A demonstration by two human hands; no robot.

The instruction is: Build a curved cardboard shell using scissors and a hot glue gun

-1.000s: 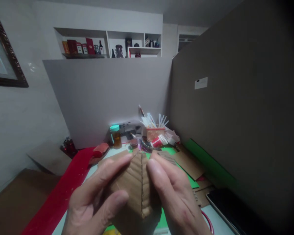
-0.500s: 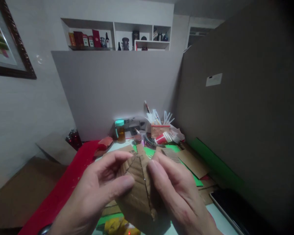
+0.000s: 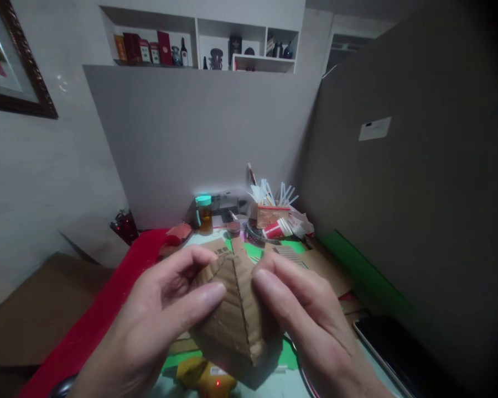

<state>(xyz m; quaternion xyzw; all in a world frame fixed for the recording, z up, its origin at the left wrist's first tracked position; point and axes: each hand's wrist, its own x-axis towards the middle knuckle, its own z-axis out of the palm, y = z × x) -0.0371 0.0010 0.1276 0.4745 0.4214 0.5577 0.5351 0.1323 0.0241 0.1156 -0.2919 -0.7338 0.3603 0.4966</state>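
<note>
A brown cardboard pyramid (image 3: 228,315), its panels meeting along dark seams, is held up in front of me above the table. My left hand (image 3: 149,309) pinches its left side, thumb on the near panel and fingers behind. On the right side, my right hand (image 3: 307,309) grips it between thumb and bent fingers. Below the pyramid lies a yellow glue gun-like tool (image 3: 203,376) with a small red light; its full shape is hidden.
Cardboard pieces (image 3: 326,268) and green sheets lie behind the hands. Further back stand a teal-lidded bottle (image 3: 204,216), a box of white straws (image 3: 273,214) and tipped paper cups (image 3: 277,228). A black phone (image 3: 398,354) lies at right; grey panels (image 3: 203,132) enclose the table.
The camera view has tilted down slightly and shifted left. The cardboard pyramid has turned a little, its front seam now steeper and its lower corner further left. Both hands keep their hold.
</note>
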